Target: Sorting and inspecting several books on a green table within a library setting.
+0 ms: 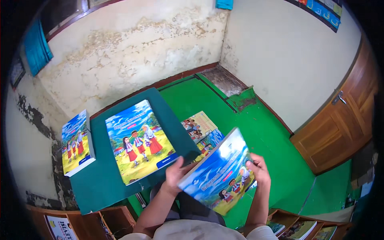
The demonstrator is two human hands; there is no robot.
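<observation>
I hold a large blue-and-yellow illustrated book (220,172) tilted above my lap, slightly blurred. My right hand (259,170) grips its right edge, thumb on the cover. At the left edge is my left hand (175,176), its thumb raised and its other fingers partly hidden behind the book. On the dark green table (92,192) to my left lies a thick book or stack (140,140) with the same cover. Another stack (76,144) of the same kind sits at the table's far left edge.
Beyond the held book, a cream-covered book (200,125) and a blue one (210,143) are partly hidden. Wooden shelves (316,218) with books stand at lower right, a wooden rack (80,224) at lower left. A wooden door (340,116) is on the right; green flooring (276,160) is torn near the corner.
</observation>
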